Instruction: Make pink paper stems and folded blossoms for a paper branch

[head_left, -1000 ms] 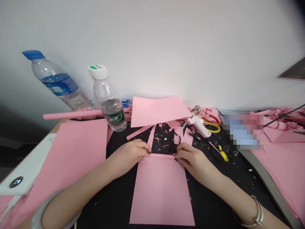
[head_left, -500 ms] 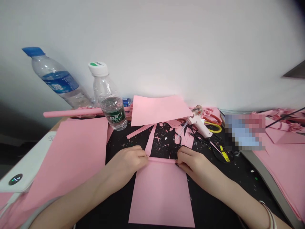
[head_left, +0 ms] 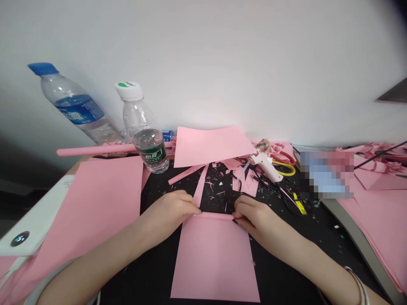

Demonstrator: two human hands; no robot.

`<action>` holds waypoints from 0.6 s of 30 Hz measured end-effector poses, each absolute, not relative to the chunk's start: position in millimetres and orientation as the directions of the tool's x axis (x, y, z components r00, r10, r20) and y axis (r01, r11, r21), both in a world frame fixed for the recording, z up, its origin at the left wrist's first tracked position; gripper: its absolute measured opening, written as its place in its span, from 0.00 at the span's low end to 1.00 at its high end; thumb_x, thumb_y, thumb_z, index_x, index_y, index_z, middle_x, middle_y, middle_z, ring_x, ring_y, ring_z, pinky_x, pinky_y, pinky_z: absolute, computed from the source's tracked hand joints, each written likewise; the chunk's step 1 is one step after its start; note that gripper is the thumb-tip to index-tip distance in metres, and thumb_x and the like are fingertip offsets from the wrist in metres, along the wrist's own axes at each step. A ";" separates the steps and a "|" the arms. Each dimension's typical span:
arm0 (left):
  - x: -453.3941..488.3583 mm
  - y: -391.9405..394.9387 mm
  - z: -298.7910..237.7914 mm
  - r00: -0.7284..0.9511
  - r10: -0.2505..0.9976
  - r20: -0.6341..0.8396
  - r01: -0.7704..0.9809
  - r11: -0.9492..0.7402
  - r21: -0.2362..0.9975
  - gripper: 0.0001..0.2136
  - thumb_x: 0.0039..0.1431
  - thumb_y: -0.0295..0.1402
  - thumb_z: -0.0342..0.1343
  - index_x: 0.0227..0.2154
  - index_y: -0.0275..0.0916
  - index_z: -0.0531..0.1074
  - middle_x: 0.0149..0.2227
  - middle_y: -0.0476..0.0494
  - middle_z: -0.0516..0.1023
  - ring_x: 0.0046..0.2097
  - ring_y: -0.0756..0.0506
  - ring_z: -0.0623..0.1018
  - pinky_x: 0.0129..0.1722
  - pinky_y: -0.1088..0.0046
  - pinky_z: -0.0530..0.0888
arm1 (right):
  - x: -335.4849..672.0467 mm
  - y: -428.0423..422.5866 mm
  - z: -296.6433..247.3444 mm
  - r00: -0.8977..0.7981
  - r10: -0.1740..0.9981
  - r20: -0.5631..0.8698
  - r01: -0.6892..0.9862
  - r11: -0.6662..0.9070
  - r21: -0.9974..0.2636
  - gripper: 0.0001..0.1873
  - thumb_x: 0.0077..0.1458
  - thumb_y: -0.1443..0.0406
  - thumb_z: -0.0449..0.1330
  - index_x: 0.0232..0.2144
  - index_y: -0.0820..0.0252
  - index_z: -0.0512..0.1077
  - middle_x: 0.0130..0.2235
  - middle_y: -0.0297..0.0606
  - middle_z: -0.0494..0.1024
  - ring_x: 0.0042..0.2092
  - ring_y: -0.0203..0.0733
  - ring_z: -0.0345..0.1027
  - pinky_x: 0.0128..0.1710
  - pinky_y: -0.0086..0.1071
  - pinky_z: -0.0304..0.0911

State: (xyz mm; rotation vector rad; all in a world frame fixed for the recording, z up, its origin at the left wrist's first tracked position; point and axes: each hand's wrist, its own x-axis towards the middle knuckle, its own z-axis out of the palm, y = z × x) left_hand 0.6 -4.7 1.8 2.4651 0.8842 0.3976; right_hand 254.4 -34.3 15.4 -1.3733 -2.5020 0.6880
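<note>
A sheet of pink paper [head_left: 216,258] lies on the black tabletop in front of me, its far edge rolled into a thin tube. My left hand [head_left: 178,207] pinches the left end of that roll, fingers closed. At the right end, my right hand [head_left: 251,214] grips the roll between thumb and curled fingers. The rolled edge shows between the two hands; its ends are hidden under my fingers. Just beyond lie a narrow pink paper strip [head_left: 201,186] and small paper scraps.
A water bottle [head_left: 149,144] and a blue-capped bottle [head_left: 79,106] stand at the back left. Behind my right hand are a white glue gun [head_left: 267,167], yellow-handled scissors [head_left: 284,169] and cables. Pink sheets [head_left: 104,203] lie left, beside a white device [head_left: 34,220]; more paper [head_left: 381,212] lies right.
My left fingers have shifted slightly right along the rolled edge, and the right hand slightly left. The roll sits a little nearer to me. The sheet still lies flat.
</note>
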 end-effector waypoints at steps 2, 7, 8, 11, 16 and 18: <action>0.9 -4.9 2.6 0.741 0.665 0.098 0.521 -0.661 0.540 0.12 0.59 0.24 0.49 0.33 0.42 0.77 0.33 0.48 0.77 0.37 0.48 0.73 0.35 0.74 0.69 | 254.2 -34.2 15.1 -0.546 0.836 -0.055 0.784 0.488 -0.384 0.10 0.56 0.74 0.52 0.25 0.60 0.63 0.32 0.35 0.67 0.30 0.35 0.65 0.28 0.28 0.60; 1.9 -6.5 2.4 0.742 0.663 0.100 0.512 -0.656 0.555 0.11 0.59 0.24 0.49 0.34 0.41 0.76 0.33 0.48 0.77 0.35 0.50 0.74 0.34 0.76 0.69 | 257.5 -34.6 13.0 -0.605 0.795 -0.040 0.793 0.596 -0.127 0.07 0.57 0.72 0.52 0.27 0.60 0.65 0.30 0.35 0.67 0.25 0.35 0.63 0.22 0.29 0.54; 2.1 -6.9 2.2 0.742 0.662 0.107 0.511 -0.662 0.549 0.11 0.59 0.24 0.49 0.34 0.41 0.76 0.33 0.48 0.77 0.35 0.50 0.74 0.34 0.76 0.69 | 258.5 -34.7 12.5 -0.624 0.781 -0.029 0.779 0.618 -0.107 0.07 0.58 0.72 0.51 0.28 0.60 0.65 0.30 0.35 0.67 0.25 0.35 0.63 0.22 0.29 0.54; 2.7 -8.2 2.5 0.748 0.648 0.145 0.504 -0.696 0.512 0.12 0.60 0.25 0.47 0.34 0.40 0.76 0.33 0.47 0.76 0.35 0.49 0.74 0.34 0.76 0.70 | 261.1 -35.2 11.2 -0.664 0.748 0.008 0.745 0.663 -0.079 0.08 0.59 0.71 0.50 0.29 0.60 0.65 0.31 0.35 0.68 0.25 0.35 0.63 0.23 0.30 0.55; 3.6 -10.2 5.1 0.768 0.612 0.189 0.486 -0.749 0.451 0.13 0.61 0.25 0.45 0.35 0.39 0.75 0.34 0.45 0.76 0.36 0.48 0.74 0.35 0.75 0.71 | 263.5 -34.9 10.3 -0.674 0.739 0.000 0.735 0.671 -0.097 0.08 0.59 0.72 0.49 0.31 0.60 0.67 0.31 0.36 0.68 0.28 0.37 0.64 0.26 0.30 0.59; 3.8 -9.5 4.7 0.769 0.609 0.194 0.495 -0.759 0.422 0.12 0.61 0.25 0.45 0.35 0.39 0.75 0.35 0.45 0.76 0.37 0.48 0.74 0.37 0.74 0.71 | 264.3 -33.2 10.0 -0.677 0.736 0.003 0.731 0.673 -0.116 0.09 0.60 0.72 0.48 0.32 0.61 0.67 0.32 0.37 0.68 0.29 0.37 0.64 0.28 0.30 0.60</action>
